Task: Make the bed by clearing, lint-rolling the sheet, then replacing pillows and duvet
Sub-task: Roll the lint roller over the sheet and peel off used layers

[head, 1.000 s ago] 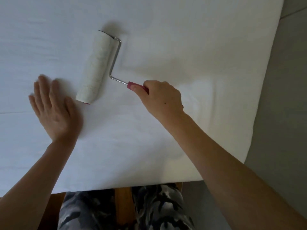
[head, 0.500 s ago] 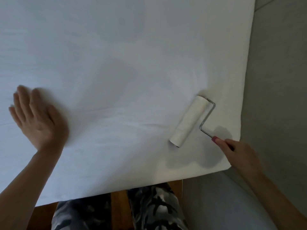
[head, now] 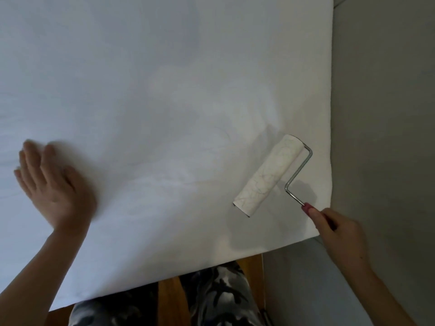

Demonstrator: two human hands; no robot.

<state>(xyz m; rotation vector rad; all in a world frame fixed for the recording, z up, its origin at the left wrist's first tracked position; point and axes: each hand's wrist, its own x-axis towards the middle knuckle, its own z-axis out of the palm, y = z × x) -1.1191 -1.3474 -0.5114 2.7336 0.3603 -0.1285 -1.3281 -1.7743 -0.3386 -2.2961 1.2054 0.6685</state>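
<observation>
A white sheet point(head: 164, 90) covers the bed and fills most of the view. A lint roller point(head: 268, 175) with a white sticky drum, a bent metal arm and a red handle lies on the sheet near its right front corner. My right hand point(head: 341, 234) grips the red handle from the lower right, just past the bed's corner. My left hand point(head: 49, 184) rests flat on the sheet at the left, fingers straight and slightly blurred. No pillows or duvet are in view.
A grey wall or panel point(head: 381, 114) runs along the bed's right edge. Below the bed's front edge a wooden floor point(head: 169, 300) and my legs in camouflage trousers point(head: 219, 297) show.
The roller was drawn from the upper left of the sheet to its right front corner, then nudged slightly back up. My left hand stayed flat at the left.
</observation>
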